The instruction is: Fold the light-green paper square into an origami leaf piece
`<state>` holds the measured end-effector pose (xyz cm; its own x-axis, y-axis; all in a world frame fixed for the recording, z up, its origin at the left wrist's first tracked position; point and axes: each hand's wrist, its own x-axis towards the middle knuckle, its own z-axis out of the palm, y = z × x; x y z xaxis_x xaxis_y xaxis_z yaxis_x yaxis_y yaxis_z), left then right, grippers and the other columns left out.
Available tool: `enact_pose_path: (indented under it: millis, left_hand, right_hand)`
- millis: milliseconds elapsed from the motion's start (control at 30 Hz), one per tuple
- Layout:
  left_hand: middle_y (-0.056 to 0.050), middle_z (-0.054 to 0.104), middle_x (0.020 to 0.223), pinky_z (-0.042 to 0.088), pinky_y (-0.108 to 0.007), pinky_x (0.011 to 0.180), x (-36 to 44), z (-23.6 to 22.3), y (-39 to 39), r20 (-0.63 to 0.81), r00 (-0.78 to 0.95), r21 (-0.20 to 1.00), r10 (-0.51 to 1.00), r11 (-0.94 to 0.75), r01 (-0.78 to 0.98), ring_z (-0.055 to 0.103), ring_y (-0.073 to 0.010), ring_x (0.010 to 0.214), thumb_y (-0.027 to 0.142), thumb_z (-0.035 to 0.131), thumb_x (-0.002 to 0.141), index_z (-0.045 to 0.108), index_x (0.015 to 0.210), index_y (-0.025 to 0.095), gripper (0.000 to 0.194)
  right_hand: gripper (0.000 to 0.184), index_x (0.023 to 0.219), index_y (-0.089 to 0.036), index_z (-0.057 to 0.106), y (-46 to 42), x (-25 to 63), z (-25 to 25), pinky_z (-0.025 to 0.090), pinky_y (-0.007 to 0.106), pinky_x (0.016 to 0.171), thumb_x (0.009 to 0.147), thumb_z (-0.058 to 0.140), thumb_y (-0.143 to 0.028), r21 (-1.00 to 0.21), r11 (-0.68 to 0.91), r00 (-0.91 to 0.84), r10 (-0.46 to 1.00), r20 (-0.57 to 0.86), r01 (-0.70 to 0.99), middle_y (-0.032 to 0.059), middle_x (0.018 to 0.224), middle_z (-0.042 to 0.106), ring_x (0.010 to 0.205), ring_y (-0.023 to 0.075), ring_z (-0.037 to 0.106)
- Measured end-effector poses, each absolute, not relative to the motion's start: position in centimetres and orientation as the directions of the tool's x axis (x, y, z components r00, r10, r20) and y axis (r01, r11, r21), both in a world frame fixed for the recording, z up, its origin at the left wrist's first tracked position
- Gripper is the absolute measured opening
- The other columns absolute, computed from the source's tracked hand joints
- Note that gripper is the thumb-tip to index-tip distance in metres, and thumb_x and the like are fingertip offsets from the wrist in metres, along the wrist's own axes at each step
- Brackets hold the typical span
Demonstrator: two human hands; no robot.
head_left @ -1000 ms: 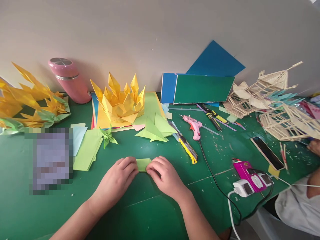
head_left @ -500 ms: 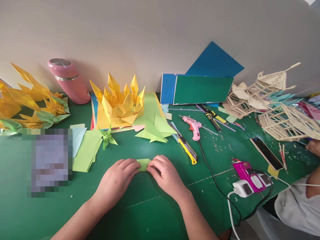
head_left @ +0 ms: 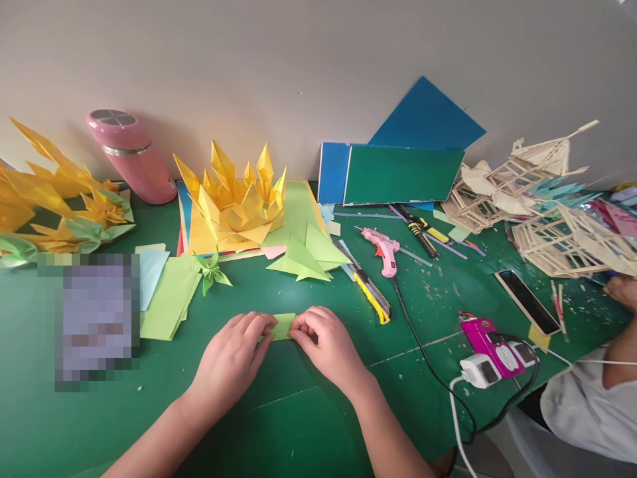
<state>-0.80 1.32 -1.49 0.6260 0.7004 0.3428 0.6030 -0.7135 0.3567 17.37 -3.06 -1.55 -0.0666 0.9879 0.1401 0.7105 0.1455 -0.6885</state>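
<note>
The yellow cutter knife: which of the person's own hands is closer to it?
Right. The right hand, at one end of the small green paper, is left of the yellow cutter knife; the left hand is farther left, at the paper's other end.

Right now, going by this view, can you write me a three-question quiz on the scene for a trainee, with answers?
1. Multiple choice. What do the left hand and the right hand hold between them?
A) a phone
B) a wooden stick
C) a small piece of green paper

2. True or false: as the wearer sees it, the pink flask stands to the left of the pink glue gun.

3. Fill in the blank: the spiky folded paper piece that rests on the coloured sheets is ____ in colour.

Key: 1 C; 2 true; 3 yellow.
</note>
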Motion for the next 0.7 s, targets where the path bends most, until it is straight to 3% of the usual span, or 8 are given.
enact_pose_path:
  millis: [233,700]
  left_hand:
    - [-0.004,0.07,0.08,0.051,-0.031,0.062,-0.67,-1.82,1.17,0.378,0.631,0.28,0.677,-0.734,0.619,0.066,-0.0188,0.067,0.018,0.035,0.094,0.055,0.092,0.019,0.02]
    - [-0.004,0.068,0.079,0.049,-0.029,0.06,-0.46,-2.04,1.06,0.344,0.617,0.282,0.708,-0.704,0.651,0.065,-0.0185,0.068,0.018,0.035,0.094,0.054,0.091,0.019,0.019]
  right_hand:
    - [0.017,0.071,-0.021,0.055,-3.0,17.25,-1.4,0.045,0.028,0.062,0.083,0.057,-0.009,-0.673,0.13,-0.065,0.99,0.121,0.728,0.0011,0.069,0.058,0.069,0.0178,0.054]
    - [0.017,0.071,-0.019,0.056,-2.98,17.18,-1.29,0.043,0.026,0.061,0.082,0.056,-0.007,-0.663,0.105,-0.056,0.994,0.094,0.741,0.0003,0.068,0.057,0.069,0.0164,0.054]
